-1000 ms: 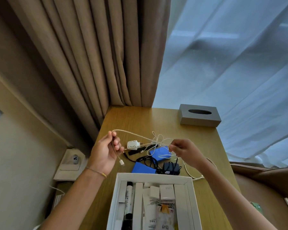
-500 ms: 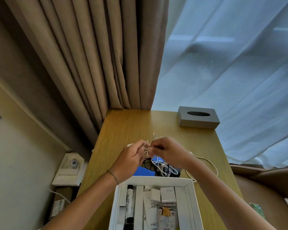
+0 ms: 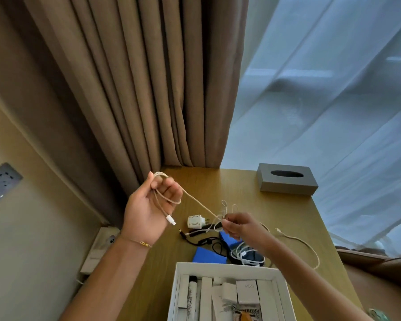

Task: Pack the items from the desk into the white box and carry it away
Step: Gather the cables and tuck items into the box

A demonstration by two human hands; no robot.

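My left hand (image 3: pixel 148 210) is raised over the desk's left part and holds loops of a white cable (image 3: pixel 198 202) wound round its fingers; the plug end hangs by the palm. My right hand (image 3: pixel 239 227) pinches the same cable further along, above the pile of items. The cable runs taut between both hands and trails off to the right across the desk. Under the hands lie a white charger plug (image 3: pixel 195 221), black cords (image 3: pixel 208 243), blue flat items (image 3: pixel 210 256) and a dark pouch (image 3: pixel 252 257). The open white box (image 3: pixel 225 267) stands at the near edge, holding several small white packages.
A grey tissue box (image 3: pixel 287 181) stands at the wooden desk's (image 3: pixel 218 181) far right corner. Brown curtains hang behind the desk, sheer white ones to the right. A wall socket panel (image 3: pixel 0 185) and a white outlet block (image 3: pixel 102 245) are on the left.
My hands met at the tangle, then drew apart. My left hand rose to the left with cable loops wound on its fingers; my right hand stays pinching the cable over the pile.
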